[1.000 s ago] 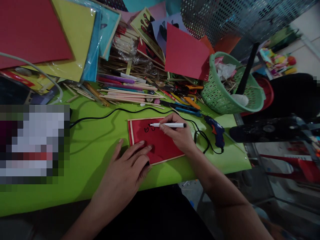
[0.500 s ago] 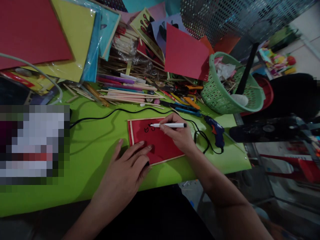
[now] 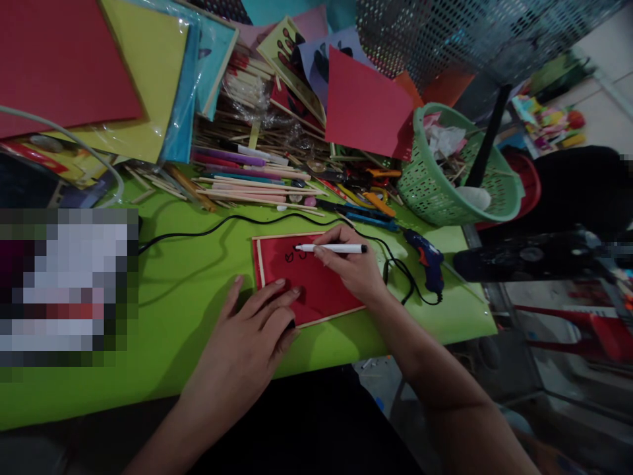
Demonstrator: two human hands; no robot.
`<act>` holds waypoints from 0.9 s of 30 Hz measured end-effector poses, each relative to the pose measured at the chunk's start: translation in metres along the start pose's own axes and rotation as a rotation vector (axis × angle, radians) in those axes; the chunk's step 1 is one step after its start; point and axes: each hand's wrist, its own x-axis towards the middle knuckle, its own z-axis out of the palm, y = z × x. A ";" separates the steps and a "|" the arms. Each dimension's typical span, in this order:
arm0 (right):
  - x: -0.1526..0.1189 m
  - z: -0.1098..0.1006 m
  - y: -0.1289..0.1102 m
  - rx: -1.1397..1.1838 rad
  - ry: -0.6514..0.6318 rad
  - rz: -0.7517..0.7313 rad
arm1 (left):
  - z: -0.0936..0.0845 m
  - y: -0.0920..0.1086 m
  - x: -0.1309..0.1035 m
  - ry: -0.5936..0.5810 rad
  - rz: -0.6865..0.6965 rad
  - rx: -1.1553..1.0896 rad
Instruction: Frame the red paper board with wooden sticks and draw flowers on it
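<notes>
Our white marker (image 3: 346, 249) has shifted very slightly leftward with our right grip (image 3: 357, 267) since half a second ago, while our left grip (image 3: 254, 333) looks unmoved. We pinch the marker narrowly between thumb and fingers, its black end to the right, its tip at the black marks (image 3: 289, 257) near the top left of a red card (image 3: 321, 290). We see small rounded outlines there that we cannot read as letters; any print on the marker is too small for us to tell. We lay our left grip, fingers loosely spread, over the card's lower left. Edged with pale sticks (image 3: 261, 264), the card lies on our green surface (image 3: 198, 264), left of a blue glue gun (image 3: 431, 265).
</notes>
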 end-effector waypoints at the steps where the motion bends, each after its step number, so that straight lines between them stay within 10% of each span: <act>1: 0.000 0.000 0.000 0.008 0.000 0.000 | 0.000 0.000 0.000 -0.005 0.002 0.003; 27: -0.007 -0.008 0.000 0.056 0.008 0.046 | -0.002 0.000 0.001 0.001 0.007 0.001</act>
